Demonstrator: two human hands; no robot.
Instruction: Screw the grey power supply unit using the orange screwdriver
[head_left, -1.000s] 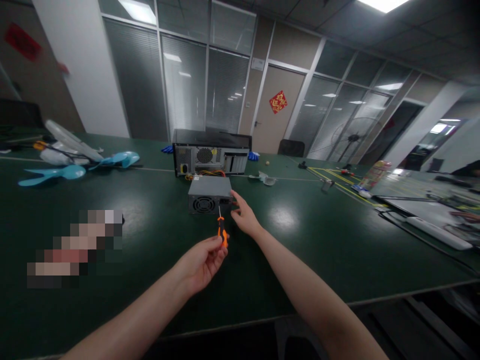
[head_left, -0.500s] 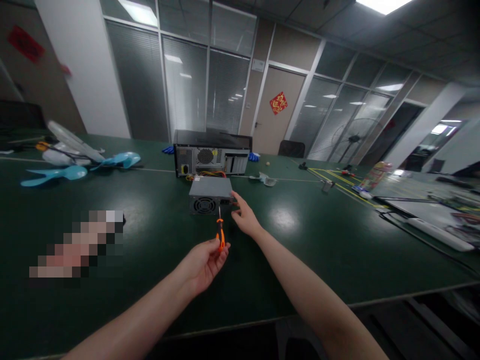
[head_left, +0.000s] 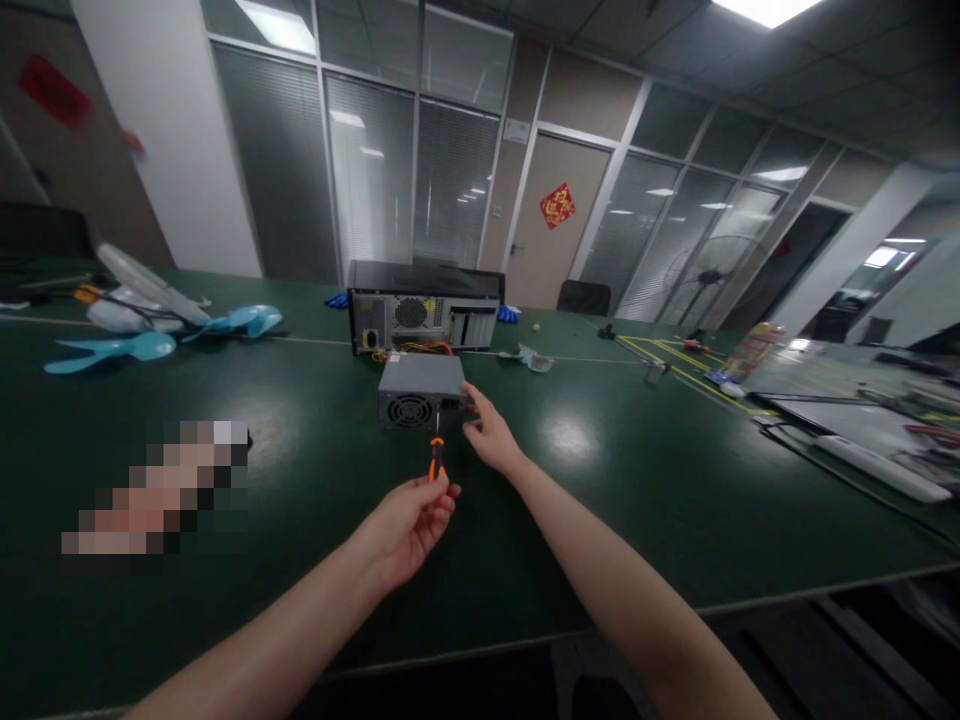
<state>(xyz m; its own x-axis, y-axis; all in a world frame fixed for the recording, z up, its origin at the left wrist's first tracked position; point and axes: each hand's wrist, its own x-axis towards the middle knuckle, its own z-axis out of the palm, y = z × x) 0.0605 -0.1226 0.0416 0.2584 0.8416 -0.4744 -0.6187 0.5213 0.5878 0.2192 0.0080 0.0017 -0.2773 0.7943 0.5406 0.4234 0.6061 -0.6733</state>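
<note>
A grey computer power supply (head_left: 421, 374) rests on the green table, its round fan grille and dark power socket facing me. My left hand (head_left: 416, 520) pinches the handle of an orange-and-black screwdriver (head_left: 436, 458) between thumb and fingers. The thin shaft points up at the front face, near the socket; whether its tip touches a screw is too small to see. My right hand (head_left: 491, 432) is against the unit's right side and steadies it, with the index finger at the upper corner and the thumb lower down. Some of its fingertips are hidden.
Behind the unit lies a black computer case (head_left: 427, 310) with coloured cables in front. Light-blue fan blades (head_left: 240, 321) lie at the left, near a blurred-out patch (head_left: 161, 490). A clear plastic piece (head_left: 536, 360) sits right of the case. White-edged equipment (head_left: 877, 468) stands far right.
The screwdriver handle has turned a little and tilts differently, and my left fingers have shifted slightly along it. My right hand and the power supply stay where they were.
</note>
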